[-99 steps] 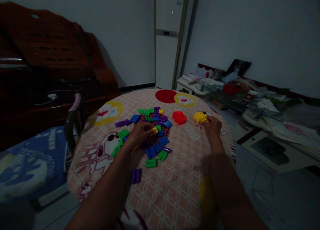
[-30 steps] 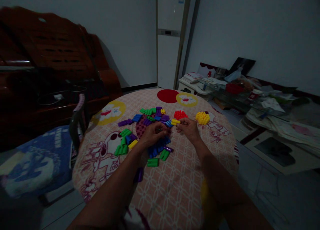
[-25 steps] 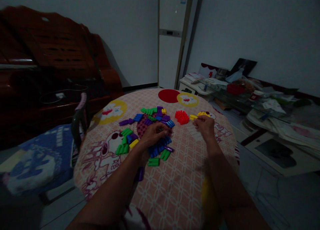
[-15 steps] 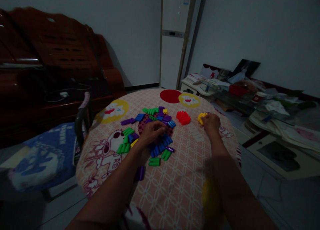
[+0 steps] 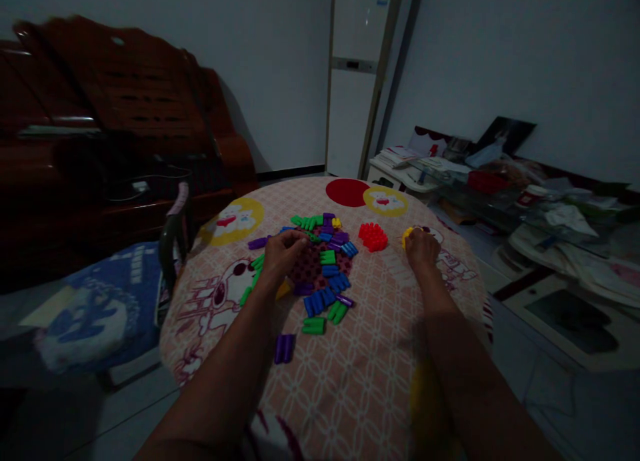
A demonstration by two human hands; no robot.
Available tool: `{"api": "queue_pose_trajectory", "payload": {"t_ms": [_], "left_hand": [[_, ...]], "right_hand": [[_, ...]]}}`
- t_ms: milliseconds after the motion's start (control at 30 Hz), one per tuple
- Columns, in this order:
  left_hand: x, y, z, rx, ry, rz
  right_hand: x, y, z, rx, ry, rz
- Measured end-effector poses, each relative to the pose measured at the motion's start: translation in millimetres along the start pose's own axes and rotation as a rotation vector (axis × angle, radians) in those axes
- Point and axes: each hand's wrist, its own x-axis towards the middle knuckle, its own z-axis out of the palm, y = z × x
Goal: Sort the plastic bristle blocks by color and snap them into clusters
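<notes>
At the right of the round table, my right hand [image 5: 423,250] is closed over the yellow block cluster [image 5: 408,236], its fingertips on the yellow pieces and mostly hiding them. My left hand [image 5: 283,253] hovers over the left side of the loose blocks, fingers curled and thumb slightly apart, with nothing visible in them. Just past its fingertips lies a green block [image 5: 313,237]. A yellow block [image 5: 285,288] shows partly behind the left wrist. Between the hands stands a red block cluster [image 5: 373,237]. Several blue blocks [image 5: 321,301] and a green block [image 5: 328,257] lie nearby.
A patterned cloth [image 5: 360,361] covers the round table. A purple block [image 5: 284,348] lies near the left forearm. A chair with a blue cushion [image 5: 107,307] stands left, a wooden bench [image 5: 135,107] behind it. A cluttered cabinet [image 5: 500,181] stands right.
My right hand took a yellow block from beside my left hand and carried it right to the yellow cluster. My left hand has since shifted left, uncovering green and blue blocks. The view has turned slightly left.
</notes>
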Motion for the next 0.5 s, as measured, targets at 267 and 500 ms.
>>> {"api": "queue_pose_trajectory", "payload": {"t_ms": [267,500], "left_hand": [[30.1,3.6,13.2,0.394,-0.021,0.166],[92.9,5.6,78.1,0.851,-0.176,0.302]], "right_hand": [[-31.2,-37.0,7.8,0.129,-0.120,-0.210],[-45.5,-57.2,12.1,0.078,-0.279,-0.210]]}}
